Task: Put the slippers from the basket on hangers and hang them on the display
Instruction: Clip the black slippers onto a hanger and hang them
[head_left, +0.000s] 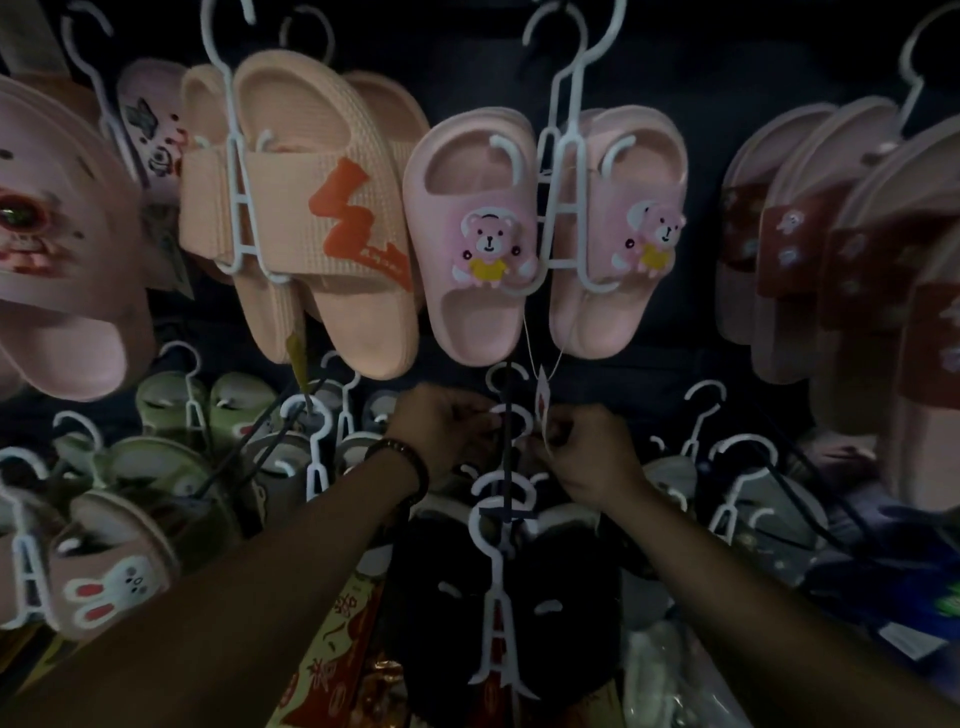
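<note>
Both my hands reach up to a dark display rod (506, 441) under the pink bear slippers (472, 239). My left hand (447, 431), with a bead bracelet on the wrist, pinches a white hanger hook (511, 418) on that rod. On the other side of the same hook, my right hand (592, 457) has its fingers closed on it. Below the hands a white hanger (496, 587) carries a pair of dark slippers (550, 613) that are hard to make out in the dim light. No basket is visible.
Peach slippers with an orange zigzag (332, 218) hang upper left. Pink and maroon pairs (841, 244) hang at right. Green slippers (171, 457) and a rabbit pair (114, 577) fill the lower left. A price tag (543, 405) dangles above my right hand.
</note>
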